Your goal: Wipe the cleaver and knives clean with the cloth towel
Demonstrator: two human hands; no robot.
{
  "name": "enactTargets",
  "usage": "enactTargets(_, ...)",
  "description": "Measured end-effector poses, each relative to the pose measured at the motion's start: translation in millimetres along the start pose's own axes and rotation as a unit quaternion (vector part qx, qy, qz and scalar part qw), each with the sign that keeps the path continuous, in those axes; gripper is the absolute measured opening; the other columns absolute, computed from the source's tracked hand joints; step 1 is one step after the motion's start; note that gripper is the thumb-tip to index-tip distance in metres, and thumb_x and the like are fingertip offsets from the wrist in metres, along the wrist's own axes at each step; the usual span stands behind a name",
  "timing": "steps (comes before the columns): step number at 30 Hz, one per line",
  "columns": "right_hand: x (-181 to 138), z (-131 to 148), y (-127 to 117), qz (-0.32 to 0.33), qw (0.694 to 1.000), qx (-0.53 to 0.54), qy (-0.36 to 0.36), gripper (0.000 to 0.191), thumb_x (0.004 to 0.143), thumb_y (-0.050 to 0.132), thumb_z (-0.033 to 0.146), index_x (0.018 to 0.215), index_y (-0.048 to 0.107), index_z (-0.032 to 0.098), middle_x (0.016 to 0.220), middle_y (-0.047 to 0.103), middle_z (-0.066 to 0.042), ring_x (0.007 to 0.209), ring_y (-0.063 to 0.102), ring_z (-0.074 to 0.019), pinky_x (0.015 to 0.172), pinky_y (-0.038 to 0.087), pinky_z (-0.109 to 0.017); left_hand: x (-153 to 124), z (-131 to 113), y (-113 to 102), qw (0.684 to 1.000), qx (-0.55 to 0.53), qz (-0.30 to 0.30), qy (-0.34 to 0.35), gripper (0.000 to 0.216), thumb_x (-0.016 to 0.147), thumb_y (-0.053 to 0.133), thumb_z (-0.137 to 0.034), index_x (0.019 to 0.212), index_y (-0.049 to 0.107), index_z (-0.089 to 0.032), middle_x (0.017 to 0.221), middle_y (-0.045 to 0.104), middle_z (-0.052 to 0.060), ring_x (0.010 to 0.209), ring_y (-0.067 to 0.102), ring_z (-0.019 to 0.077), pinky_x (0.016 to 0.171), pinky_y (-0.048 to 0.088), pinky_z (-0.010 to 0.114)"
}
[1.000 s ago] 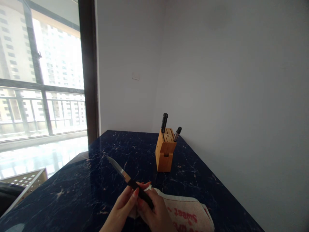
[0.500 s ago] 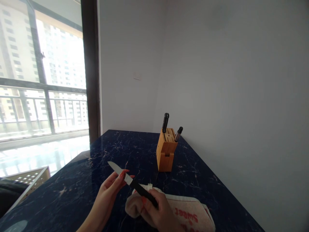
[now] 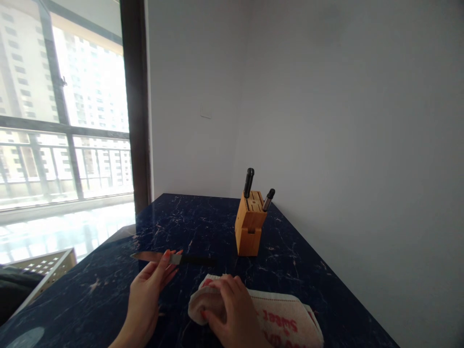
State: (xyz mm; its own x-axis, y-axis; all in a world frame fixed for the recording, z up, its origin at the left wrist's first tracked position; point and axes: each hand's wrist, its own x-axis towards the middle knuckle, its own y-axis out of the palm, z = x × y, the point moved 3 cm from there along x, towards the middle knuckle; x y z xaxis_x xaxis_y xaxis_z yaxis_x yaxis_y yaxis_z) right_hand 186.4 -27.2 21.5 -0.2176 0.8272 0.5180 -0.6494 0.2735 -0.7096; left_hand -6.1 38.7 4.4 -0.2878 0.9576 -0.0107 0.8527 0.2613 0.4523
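A knife (image 3: 197, 260) with a black handle is pinched by my left hand (image 3: 150, 285) at the blade near the handle. Its tip points left and its handle points right, above the table. My right hand (image 3: 234, 309) is on a folded white towel (image 3: 286, 316) with red lettering, its fingers curled around the bunched left end. Beyond both hands stands a wooden knife block (image 3: 249, 229). A black-handled knife (image 3: 248, 182) and another dark-handled tool (image 3: 268, 199) stick up from its slots.
The dark blue marbled table (image 3: 192, 220) runs back to a pale wall (image 3: 344, 145). Its right edge lies along that wall. At the lower left is a perforated light-coloured chair or basket (image 3: 54, 266) with dark cloth. A large window (image 3: 65, 106) fills the left side.
My right hand has let go of the knife handle and closed on the towel. The left hand has moved slightly left with the knife, which has turned nearly level.
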Motion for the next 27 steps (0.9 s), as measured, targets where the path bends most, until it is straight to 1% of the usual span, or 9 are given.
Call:
enactTargets(2, -0.4, 3.6, 5.3, 0.046, 0.997, -0.039, -0.042, 0.049, 0.061, 0.072, 0.031, 0.107, 0.053, 0.029, 0.100, 0.059, -0.001, 0.090, 0.051, -0.0244, 0.080, 0.039, -0.036, -1.9, 4.9, 0.8, 1.000, -0.001, 0.006, -0.002, 0.025, 0.070, 0.068, -0.031, 0.087, 0.063, -0.014, 0.093, 0.070, 0.007, 0.091, 0.063, 0.0188, 0.076, 0.053, 0.023)
enactTargets(3, -0.1, 3.5, 7.5, 0.061, 0.995, -0.065, -0.049, 0.046, 0.061, 0.072, 0.031, 0.104, 0.055, 0.030, 0.097, 0.060, -0.001, 0.088, 0.052, -0.0247, 0.078, 0.040, -0.036, -3.8, 6.4, 1.6, 1.000, -0.003, 0.004, 0.002, 0.025, 0.069, 0.068, -0.031, 0.087, 0.063, -0.014, 0.092, 0.070, 0.007, 0.091, 0.063, 0.0188, 0.076, 0.054, 0.023)
enactTargets(5, 1.7, 0.3, 9.6, 0.073, 0.988, -0.126, -0.048, 0.025, 0.066, 0.068, 0.024, 0.088, 0.059, 0.028, 0.088, 0.062, -0.001, 0.085, 0.053, -0.0245, 0.073, 0.040, -0.035, -8.2, 7.0, 4.2, 1.000, -0.008, 0.002, 0.014, 0.026, 0.069, 0.069, -0.032, 0.087, 0.063, -0.014, 0.090, 0.070, 0.006, 0.091, 0.063, 0.0190, 0.078, 0.053, 0.024)
enactTargets(7, 4.5, -6.4, 7.5, 0.055, 0.982, -0.178, -0.033, 0.013, 0.069, 0.061, 0.013, 0.077, 0.059, 0.024, 0.085, 0.063, -0.002, 0.084, 0.054, -0.0242, 0.072, 0.038, -0.034, -12.2, 6.0, 7.0, 1.000, -0.005, 0.004, 0.022, 0.026, 0.069, 0.069, -0.032, 0.087, 0.064, -0.014, 0.090, 0.071, 0.004, 0.091, 0.063, 0.0191, 0.080, 0.053, 0.024)
enactTargets(11, 10.4, -26.1, -8.6, -0.034, 0.974, -0.220, 0.039, 0.020, 0.068, 0.052, 0.003, 0.077, 0.055, 0.021, 0.079, 0.061, -0.003, 0.076, 0.054, -0.0216, 0.066, 0.036, -0.032, -17.0, 8.6, 11.0, 1.000, 0.014, 0.022, -0.001, 0.025, 0.068, 0.070, -0.031, 0.084, 0.064, -0.014, 0.086, 0.071, 0.004, 0.088, 0.064, 0.0189, 0.082, 0.052, 0.024)
enactTargets(14, 12.9, -35.5, -22.1, -0.089, 0.970, -0.214, 0.072, 0.015, 0.071, 0.050, 0.006, 0.075, 0.052, 0.020, 0.073, 0.059, -0.002, 0.070, 0.052, -0.0198, 0.063, 0.034, -0.031, -20.2, 17.6, 12.8, 0.998, 0.020, 0.047, -0.036, 0.028, 0.066, 0.071, -0.030, 0.086, 0.064, -0.012, 0.086, 0.071, 0.006, 0.089, 0.064, 0.0204, 0.083, 0.052, 0.026)
enactTargets(17, 13.6, -32.8, -27.7, -0.105, 0.980, -0.160, 0.050, 0.018, 0.074, 0.049, 0.007, 0.084, 0.052, 0.021, 0.080, 0.060, -0.002, 0.075, 0.051, -0.0191, 0.068, 0.034, -0.030, -24.7, 28.9, 15.3, 0.995, 0.007, 0.063, -0.074, 0.030, 0.065, 0.072, -0.029, 0.088, 0.064, -0.012, 0.087, 0.071, 0.007, 0.090, 0.064, 0.0222, 0.083, 0.051, 0.028)
enactTargets(22, 12.8, -13.9, -20.0, -0.071, 0.995, -0.064, 0.007, 0.026, 0.076, 0.046, 0.005, 0.093, 0.054, 0.024, 0.084, 0.059, 0.000, 0.080, 0.050, -0.0173, 0.072, 0.036, -0.029, -32.6, 37.6, 23.8, 0.990, 0.014, 0.088, -0.110, 0.031, 0.061, 0.074, -0.032, 0.084, 0.066, -0.012, 0.084, 0.072, 0.007, 0.086, 0.065, 0.0229, 0.080, 0.052, 0.028)
enactTargets(27, 13.7, 1.0, -8.0, -0.027, 0.995, -0.077, -0.048, 0.021, 0.077, 0.053, 0.011, 0.090, 0.057, 0.026, 0.087, 0.057, 0.000, 0.086, 0.048, -0.0172, 0.077, 0.036, -0.029, -37.3, 31.6, 30.5, 0.989, 0.031, 0.105, -0.103, 0.033, 0.056, 0.076, -0.036, 0.077, 0.067, -0.013, 0.076, 0.072, 0.005, 0.078, 0.067, 0.0252, 0.072, 0.055, 0.031)
